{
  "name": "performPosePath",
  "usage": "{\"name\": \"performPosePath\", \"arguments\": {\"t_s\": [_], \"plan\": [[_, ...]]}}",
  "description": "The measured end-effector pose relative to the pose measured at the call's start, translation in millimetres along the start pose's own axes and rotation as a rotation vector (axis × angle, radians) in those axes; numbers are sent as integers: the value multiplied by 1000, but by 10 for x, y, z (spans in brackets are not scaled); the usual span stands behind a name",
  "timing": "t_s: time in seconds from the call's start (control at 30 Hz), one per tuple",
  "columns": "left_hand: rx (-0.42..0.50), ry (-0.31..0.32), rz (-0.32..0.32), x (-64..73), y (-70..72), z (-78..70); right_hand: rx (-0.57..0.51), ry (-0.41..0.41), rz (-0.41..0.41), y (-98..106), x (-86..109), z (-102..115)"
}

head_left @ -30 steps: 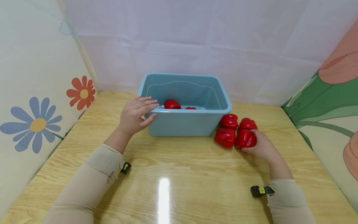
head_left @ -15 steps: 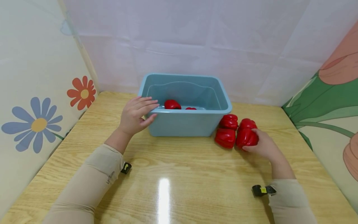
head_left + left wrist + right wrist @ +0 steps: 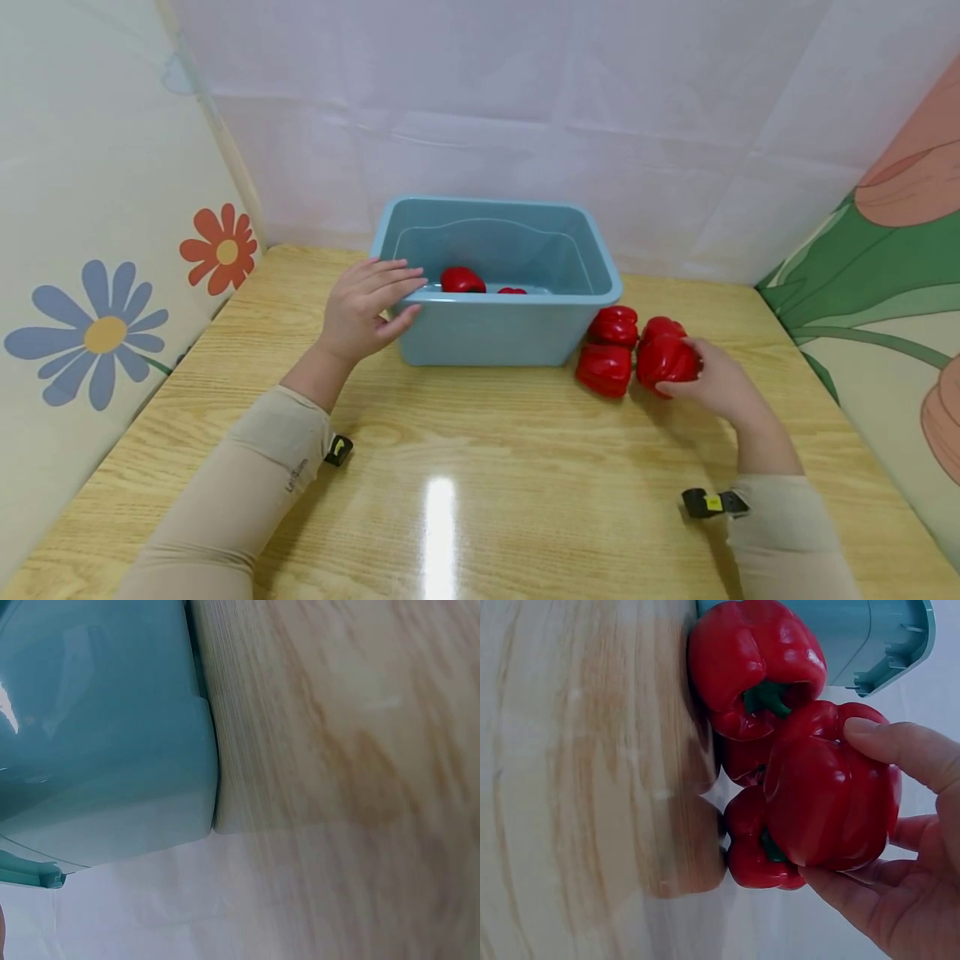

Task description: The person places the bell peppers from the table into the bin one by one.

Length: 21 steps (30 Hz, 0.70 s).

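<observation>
My right hand (image 3: pixel 716 379) grips a glossy red bell pepper (image 3: pixel 666 363). In the right wrist view, thumb and fingers hold this pepper (image 3: pixel 832 795) from opposite sides, raised off the table. Behind it and to its left are three more red bell peppers: one near (image 3: pixel 603 370), one farther back (image 3: pixel 615 326) and one partly hidden behind the held one (image 3: pixel 660 327). My left hand (image 3: pixel 367 307) rests on the near left corner of a light blue plastic bin (image 3: pixel 487 333), fingers straight over the rim and thumb along the outside. Inside lie a red pepper (image 3: pixel 462 280) and another (image 3: pixel 512 291), mostly hidden.
The wooden table (image 3: pixel 510 467) runs back to a white sheet (image 3: pixel 465 100). Flower-patterned panels (image 3: pixel 90 208) stand at both sides. The loose peppers sit close against the bin's right front corner.
My right hand has lifted the bell pepper from its place and shifted it slightly right and up. The left hand and the bin have stayed put.
</observation>
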<state>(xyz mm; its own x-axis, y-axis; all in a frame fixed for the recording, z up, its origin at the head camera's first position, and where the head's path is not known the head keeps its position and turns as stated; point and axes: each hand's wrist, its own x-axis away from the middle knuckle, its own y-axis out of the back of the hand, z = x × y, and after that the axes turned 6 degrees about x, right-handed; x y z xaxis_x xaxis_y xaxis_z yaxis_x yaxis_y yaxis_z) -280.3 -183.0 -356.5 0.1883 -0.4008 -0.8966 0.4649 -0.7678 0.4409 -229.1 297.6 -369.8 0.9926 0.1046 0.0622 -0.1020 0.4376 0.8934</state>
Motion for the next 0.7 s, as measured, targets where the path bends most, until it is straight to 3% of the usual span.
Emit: {"name": "performPosePath", "arguments": {"t_s": [0.7], "plan": [[7, 1, -8, 2, -7, 1, -24, 34, -27, 153, -10, 98]]}}
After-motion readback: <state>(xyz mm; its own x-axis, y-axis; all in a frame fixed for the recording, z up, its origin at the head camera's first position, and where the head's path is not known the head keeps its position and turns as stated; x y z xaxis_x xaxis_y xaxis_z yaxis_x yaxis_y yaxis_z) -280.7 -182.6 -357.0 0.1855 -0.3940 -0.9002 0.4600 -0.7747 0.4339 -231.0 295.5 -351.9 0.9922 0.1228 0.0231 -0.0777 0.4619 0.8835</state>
